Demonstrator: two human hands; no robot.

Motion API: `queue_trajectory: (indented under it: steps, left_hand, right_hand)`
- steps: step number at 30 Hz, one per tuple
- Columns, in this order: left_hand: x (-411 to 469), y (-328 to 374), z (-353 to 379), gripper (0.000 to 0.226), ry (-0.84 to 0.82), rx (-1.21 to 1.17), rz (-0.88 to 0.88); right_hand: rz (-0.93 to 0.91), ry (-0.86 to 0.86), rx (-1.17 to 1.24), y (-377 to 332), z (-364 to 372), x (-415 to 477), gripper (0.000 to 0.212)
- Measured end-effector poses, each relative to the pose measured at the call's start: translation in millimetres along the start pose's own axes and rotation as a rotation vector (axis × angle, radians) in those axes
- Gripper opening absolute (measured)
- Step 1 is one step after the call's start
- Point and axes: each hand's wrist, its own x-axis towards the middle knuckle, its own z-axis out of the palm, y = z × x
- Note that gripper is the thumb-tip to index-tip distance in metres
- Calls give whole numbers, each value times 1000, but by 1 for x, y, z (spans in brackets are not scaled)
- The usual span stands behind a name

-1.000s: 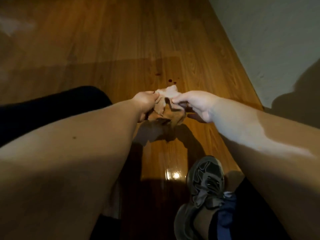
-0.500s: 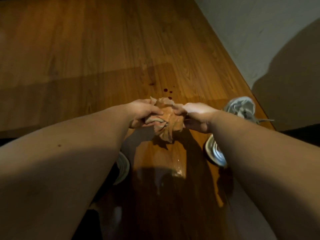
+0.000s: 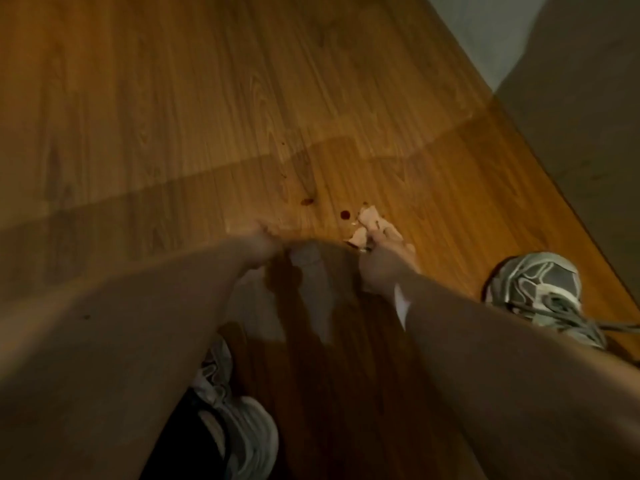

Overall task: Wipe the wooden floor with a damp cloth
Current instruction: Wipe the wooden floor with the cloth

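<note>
The right hand point(image 3: 382, 263) has a tight grip on the crumpled cloth point(image 3: 370, 221). A pale bit of the cloth pokes out past the fingers. The cloth is low over the wooden floor point(image 3: 173, 116), just beside a round red drop point(image 3: 345, 214). The picture is too blurry to show if the cloth is touching the floor. A second red spot point(image 3: 306, 201) lies a little farther off.

The left hand point(image 3: 261, 245) is blurry too. Nothing can be seen in it, and its grip may be loose or clenched; it is not possible to tell.

Some things could go wrong from here. The cloth is bunched up small, so one push may only smear the red drops into a long streak. The floor near the feet looks dark and shiny. If it is wet, the right shoe point(image 3: 540, 292) or the left shoe point(image 3: 242, 434) could slip. A lace trails loose from the right shoe and could get stepped on.

No words or brand names can be read on the shoes, the cloth or the wall point(image 3: 485, 26).
</note>
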Motion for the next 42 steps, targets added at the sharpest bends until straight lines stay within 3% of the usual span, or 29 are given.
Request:
queue_trajectory:
  steps: [4,8,10,14,16,18,21,25,27,30,32,34,39,42]
  left_hand:
    - [44,-16,-13,48,97,422,48]
    - [74,-21,-15,91,49,711,189]
    - [85,-27,-20,103,10,676,79]
    - [97,-37,-34,108,-44,609,-123]
    - [97,-37,-37,112,-76,591,-134]
    - [95,-35,-39,120,-83,596,-165]
    - [92,-36,-36,126,-95,607,-169]
    - [95,-45,-39,125,-77,596,-125]
    - [94,-53,-44,126,-91,555,-108]
    - [94,-58,-45,125,-79,539,-98]
    - [94,-57,-43,125,-81,543,-112]
    - [94,-55,-43,124,-88,529,-125]
    - [91,-49,-43,120,-91,493,-146]
    - [90,-48,-42,120,-93,470,-156]
  right_hand:
    - [-236,72,-246,-8,55,-12,67]
    - [-536,12,-452,-1,35,16,55]
    - [-406,55,-485,17,2,47,54]
    - [182,231,-204,24,-58,83,51]
    - [185,190,-128,0,-55,88,48]
    - [-36,132,-23,-32,-33,82,50]
    - [-543,-68,-125,-70,13,61,70]
    - [-733,-205,-347,-68,22,73,59]
    - [-629,-70,-458,-54,4,95,58]
    - [-191,178,-379,-35,-44,135,66]
    - [-36,157,-386,-34,-63,151,67]
    - [-27,109,-285,-49,-55,150,63]
    - [-667,-150,-403,-85,41,77,66]
    - [-868,-206,-571,-81,41,80,63]
